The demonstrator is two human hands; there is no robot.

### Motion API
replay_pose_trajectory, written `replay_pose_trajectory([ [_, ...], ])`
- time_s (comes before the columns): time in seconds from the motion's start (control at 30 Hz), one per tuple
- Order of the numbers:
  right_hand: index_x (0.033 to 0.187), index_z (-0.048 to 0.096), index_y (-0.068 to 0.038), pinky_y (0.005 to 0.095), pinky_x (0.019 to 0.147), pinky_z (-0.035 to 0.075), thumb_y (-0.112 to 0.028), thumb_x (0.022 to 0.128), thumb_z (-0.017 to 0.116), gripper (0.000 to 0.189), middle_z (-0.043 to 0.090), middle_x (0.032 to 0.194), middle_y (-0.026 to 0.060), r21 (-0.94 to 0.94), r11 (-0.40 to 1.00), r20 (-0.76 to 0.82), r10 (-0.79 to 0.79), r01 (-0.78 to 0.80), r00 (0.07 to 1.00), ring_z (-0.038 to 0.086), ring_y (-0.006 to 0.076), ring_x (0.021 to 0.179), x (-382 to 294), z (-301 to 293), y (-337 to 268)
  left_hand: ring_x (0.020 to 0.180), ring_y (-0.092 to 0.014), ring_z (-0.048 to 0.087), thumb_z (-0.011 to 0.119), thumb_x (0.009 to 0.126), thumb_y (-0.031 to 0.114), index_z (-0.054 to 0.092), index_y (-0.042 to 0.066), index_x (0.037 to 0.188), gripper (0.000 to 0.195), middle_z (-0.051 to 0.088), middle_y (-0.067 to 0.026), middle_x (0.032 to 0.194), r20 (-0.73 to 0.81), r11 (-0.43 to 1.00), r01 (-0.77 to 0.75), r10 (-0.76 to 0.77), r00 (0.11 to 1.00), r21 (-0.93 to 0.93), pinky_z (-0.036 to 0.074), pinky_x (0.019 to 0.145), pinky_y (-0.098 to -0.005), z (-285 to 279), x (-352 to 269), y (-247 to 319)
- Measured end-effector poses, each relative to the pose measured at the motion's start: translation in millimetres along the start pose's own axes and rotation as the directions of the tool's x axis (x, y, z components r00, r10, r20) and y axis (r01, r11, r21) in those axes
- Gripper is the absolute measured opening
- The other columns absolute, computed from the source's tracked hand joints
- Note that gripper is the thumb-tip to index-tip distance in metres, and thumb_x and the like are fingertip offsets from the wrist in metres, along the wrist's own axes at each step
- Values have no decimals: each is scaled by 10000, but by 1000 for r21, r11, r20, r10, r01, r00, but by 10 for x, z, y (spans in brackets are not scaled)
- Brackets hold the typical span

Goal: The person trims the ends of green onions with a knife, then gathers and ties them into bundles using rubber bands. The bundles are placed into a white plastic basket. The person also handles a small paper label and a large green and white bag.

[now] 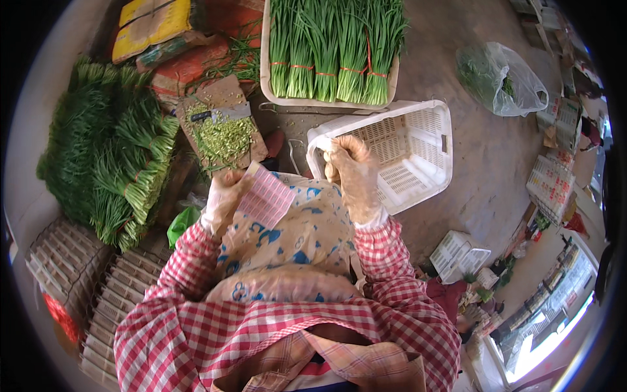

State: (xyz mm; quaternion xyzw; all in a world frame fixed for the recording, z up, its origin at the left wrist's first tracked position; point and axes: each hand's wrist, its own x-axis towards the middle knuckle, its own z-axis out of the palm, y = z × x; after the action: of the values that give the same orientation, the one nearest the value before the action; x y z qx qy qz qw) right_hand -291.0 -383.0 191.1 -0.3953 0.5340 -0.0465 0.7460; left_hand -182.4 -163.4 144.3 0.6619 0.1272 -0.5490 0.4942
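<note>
My left hand [227,196], in a thin translucent glove, holds a sheet of pink printed labels [267,195] by its upper left corner above my lap. My right hand [353,174], also gloved, is closed at the near left corner of a white plastic crate [443,166], its fingers curled inward; whether they grip the rim cannot be told. Beyond the crate, a tray [329,102] holds bundles of green garlic chives [325,59] tied with red bands. A knife [223,113] lies on a board [185,105] among chopped stalk ends [225,137].
More tied green bundles [132,161] are heaped at the left, above stacked crates [122,294]. A green plastic bag [183,225] lies by my left forearm. A clear bag of greens [499,81] rests on the floor at upper right. Other crates and people are at far right.
</note>
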Motion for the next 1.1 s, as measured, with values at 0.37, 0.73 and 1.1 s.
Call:
replay_pose_trajectory([
  [0.37, 846, 655, -18, 281, 561, 460, -166, 841, 610, 155, 619, 665, 60, -672, 739, -225, -266, 48, 937, 574, 133, 575, 2327, -334, 736, 603, -44, 529, 640, 888, 94, 665, -26, 892, 123, 640, 7, 740, -152, 976, 206, -214, 965, -63, 428, 552, -197, -299, 403, -790],
  [0.73, 861, 641, -51, 327, 435, 484, -176, 912, 493, 200, 602, 683, 52, -926, -369, 98, -430, -76, 897, 609, 132, 569, 3293, -103, 1153, 611, -62, 563, 670, 848, 84, 685, 10, 808, 85, 654, 10, 724, -185, 953, 280, -298, 936, -117, 453, 585, -223, -538, 516, -962],
  [1.1, 889, 575, -46, 322, 452, 488, -156, 944, 420, 197, 553, 620, 33, -615, 16, 662, -532, 788, 528, 565, 174, 509, 1726, 1029, 1208, 593, -73, 572, 660, 862, 87, 685, 1, 839, 93, 666, -12, 725, -141, 956, 285, -291, 946, -67, 461, 562, -219, -496, 533, -959],
])
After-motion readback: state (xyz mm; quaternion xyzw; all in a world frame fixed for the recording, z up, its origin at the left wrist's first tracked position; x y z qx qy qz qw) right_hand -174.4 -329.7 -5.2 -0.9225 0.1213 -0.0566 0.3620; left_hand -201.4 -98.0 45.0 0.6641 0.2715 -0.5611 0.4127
